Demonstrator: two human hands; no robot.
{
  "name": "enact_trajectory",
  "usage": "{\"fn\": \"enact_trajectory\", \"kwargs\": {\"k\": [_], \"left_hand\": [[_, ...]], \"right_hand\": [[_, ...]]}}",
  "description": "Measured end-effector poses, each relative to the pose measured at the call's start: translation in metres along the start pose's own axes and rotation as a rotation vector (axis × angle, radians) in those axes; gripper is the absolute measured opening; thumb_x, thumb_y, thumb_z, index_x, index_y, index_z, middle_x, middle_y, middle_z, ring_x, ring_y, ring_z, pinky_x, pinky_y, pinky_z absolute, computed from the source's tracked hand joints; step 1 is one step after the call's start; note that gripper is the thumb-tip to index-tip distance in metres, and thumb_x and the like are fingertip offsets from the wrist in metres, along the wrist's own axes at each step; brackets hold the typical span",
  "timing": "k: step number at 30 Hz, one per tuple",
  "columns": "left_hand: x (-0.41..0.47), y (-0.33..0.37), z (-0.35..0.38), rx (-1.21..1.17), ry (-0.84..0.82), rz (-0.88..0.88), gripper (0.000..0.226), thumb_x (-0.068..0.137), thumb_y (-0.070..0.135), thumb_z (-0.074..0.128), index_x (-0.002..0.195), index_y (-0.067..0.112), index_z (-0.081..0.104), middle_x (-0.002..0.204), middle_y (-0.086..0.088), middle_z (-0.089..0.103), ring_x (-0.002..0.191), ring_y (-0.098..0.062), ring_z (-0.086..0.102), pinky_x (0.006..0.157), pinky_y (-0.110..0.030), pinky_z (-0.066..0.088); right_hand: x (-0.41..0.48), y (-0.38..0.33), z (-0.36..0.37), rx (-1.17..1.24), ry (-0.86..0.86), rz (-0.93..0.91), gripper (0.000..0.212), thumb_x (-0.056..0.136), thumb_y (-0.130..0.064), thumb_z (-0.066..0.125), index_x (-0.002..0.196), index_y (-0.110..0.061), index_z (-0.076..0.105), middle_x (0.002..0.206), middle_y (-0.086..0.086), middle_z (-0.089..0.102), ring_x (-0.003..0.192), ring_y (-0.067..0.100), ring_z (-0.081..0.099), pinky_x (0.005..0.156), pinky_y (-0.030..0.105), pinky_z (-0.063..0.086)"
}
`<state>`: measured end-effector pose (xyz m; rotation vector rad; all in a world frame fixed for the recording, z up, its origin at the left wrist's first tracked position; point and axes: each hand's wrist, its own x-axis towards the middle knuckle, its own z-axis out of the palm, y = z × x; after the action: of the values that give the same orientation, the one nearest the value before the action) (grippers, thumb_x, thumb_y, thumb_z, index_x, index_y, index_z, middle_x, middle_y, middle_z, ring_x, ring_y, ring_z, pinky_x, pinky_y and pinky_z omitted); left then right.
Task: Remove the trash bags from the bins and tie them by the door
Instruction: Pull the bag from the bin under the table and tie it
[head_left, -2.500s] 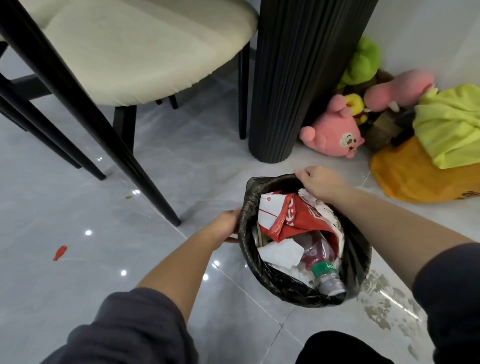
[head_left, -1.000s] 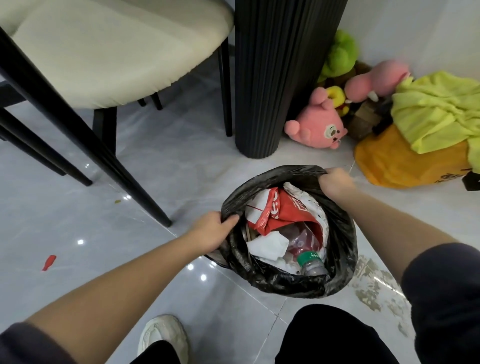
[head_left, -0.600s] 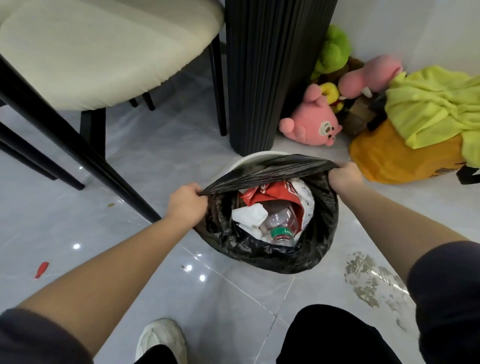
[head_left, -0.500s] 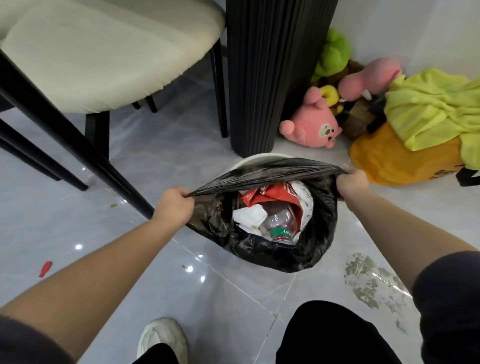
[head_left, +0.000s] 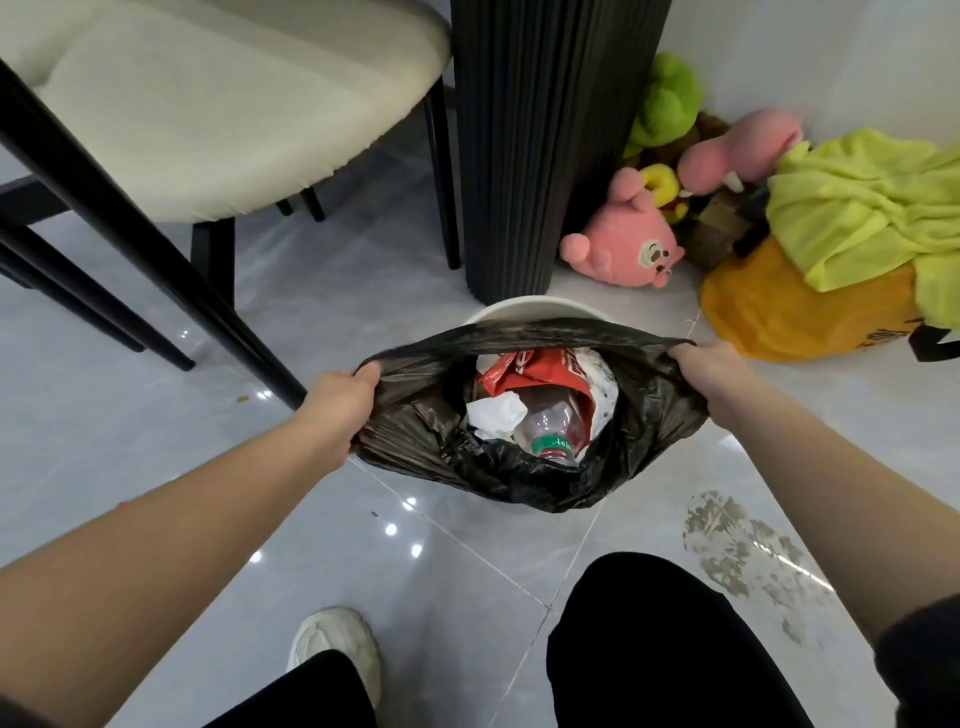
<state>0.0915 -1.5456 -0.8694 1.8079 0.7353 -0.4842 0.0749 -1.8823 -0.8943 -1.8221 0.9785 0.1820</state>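
Observation:
A black trash bag (head_left: 524, 473) hangs stretched wide between my two hands, raised above a white bin (head_left: 524, 307) whose rim shows just behind it. My left hand (head_left: 340, 402) grips the bag's left edge and my right hand (head_left: 709, 366) grips its right edge. Inside the bag lie red packaging (head_left: 535, 371), crumpled white paper (head_left: 496, 415) and a clear plastic bottle (head_left: 550, 428) with a green band. Most of the bin is hidden behind the bag.
A cream chair (head_left: 208, 104) on black legs stands at the upper left beside a black ribbed pedestal (head_left: 540, 135). Plush toys (head_left: 631, 249), a yellow-green cloth (head_left: 862, 218) and an orange bag (head_left: 789, 306) lie against the wall at right. A dirty patch (head_left: 737, 551) marks the grey tile floor.
The bag has been peeled off the bin's rim and lifted, exposing the white rim. My hands have moved apart, stretching the bag's mouth wide.

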Motion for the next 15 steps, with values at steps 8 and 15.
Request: {"fn": "enact_trajectory", "kwargs": {"k": [8,15], "left_hand": [[-0.022,-0.002,-0.012,0.631,-0.457,-0.079,0.027,0.078,0.042,0.072,0.091,0.019,0.064,0.074,0.004,0.067,0.065,-0.012,0.059,0.058,-0.022,0.041],[-0.019,0.007,-0.026,0.306,-0.519,-0.243,0.02,0.086,0.027,0.065,0.073,0.019,0.053,0.041,0.007,0.029,0.038,-0.009,0.021,0.036,-0.016,0.016]], "right_hand": [[-0.01,0.016,-0.015,-0.206,-0.144,0.078,0.03,0.085,-0.037,0.065,0.078,-0.01,0.057,0.072,0.013,0.057,0.061,0.025,0.052,0.058,0.03,0.043],[-0.013,0.009,-0.014,-0.013,-0.168,0.154,0.015,0.09,-0.025,0.057,0.096,-0.011,0.059,0.088,0.013,0.066,0.076,0.027,0.06,0.088,0.042,0.05]]}}
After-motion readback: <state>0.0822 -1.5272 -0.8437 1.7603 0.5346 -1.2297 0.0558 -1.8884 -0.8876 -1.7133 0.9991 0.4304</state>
